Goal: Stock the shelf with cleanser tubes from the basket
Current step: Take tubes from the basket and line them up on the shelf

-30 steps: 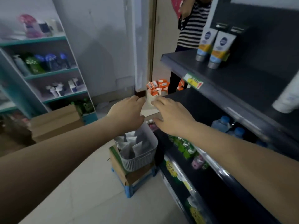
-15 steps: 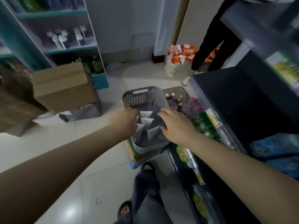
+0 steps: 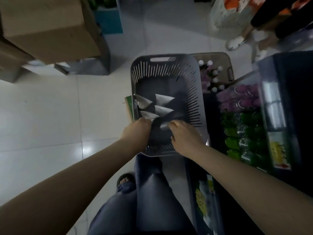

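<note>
A grey slotted basket (image 3: 194, 92) sits below me on a carton, beside the dark shelf unit (image 3: 288, 73). Several white cleanser tubes (image 3: 163, 100) lie in its left half, their flat ends pointing right. Both my hands reach over the basket's near rim. My left hand (image 3: 137, 131) has its fingers curled around the nearest tube on the left (image 3: 148, 115). My right hand (image 3: 184, 134) has closed on another tube (image 3: 164, 125), of which only a pale corner shows.
Green and purple bottles (image 3: 240, 133) fill the low shelf on the right. A brown bin of small bottles (image 3: 213, 73) stands behind the basket. Cardboard boxes (image 3: 47, 28) sit at far left, a white basket (image 3: 227, 16) and another person's feet at far right. My legs (image 3: 152, 192) are below.
My view dropped from the upper shelf to the basket. Both hands came down from shelf height into the basket and their fingers have curled onto tubes.
</note>
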